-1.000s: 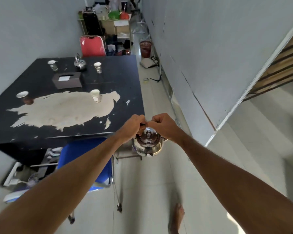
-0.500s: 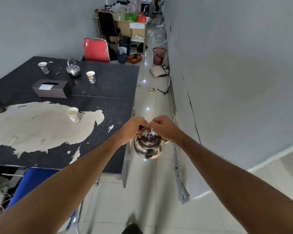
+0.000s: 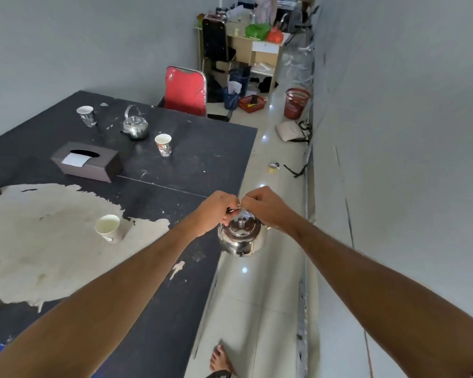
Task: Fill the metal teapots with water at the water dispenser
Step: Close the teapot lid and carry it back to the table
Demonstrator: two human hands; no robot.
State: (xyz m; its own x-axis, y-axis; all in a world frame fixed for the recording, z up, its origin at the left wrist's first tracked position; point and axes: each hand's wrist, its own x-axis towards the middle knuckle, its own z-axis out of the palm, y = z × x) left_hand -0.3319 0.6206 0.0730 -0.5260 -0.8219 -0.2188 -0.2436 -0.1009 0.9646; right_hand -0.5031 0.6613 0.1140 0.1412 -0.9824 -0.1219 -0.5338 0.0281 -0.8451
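Observation:
A shiny metal teapot (image 3: 242, 236) with its lid on hangs in the air beside the right edge of the black table (image 3: 197, 159). My left hand (image 3: 216, 212) and my right hand (image 3: 265, 207) both grip its thin wire handle from above, fists side by side. A second metal teapot (image 3: 135, 125) stands upright on the far part of the table, handle raised. No water dispenser is in view.
On the table are a dark tissue box (image 3: 86, 162) and several paper cups, one (image 3: 108, 227) near my left arm. A red chair (image 3: 186, 91) stands behind the table. A tiled aisle (image 3: 260, 296) runs along the grey wall, with a red bin (image 3: 296, 102) and clutter farther on.
I have walked forward along the table's right side, both hands still holding the teapot; the table now lies to my left and the far desk looks closer.

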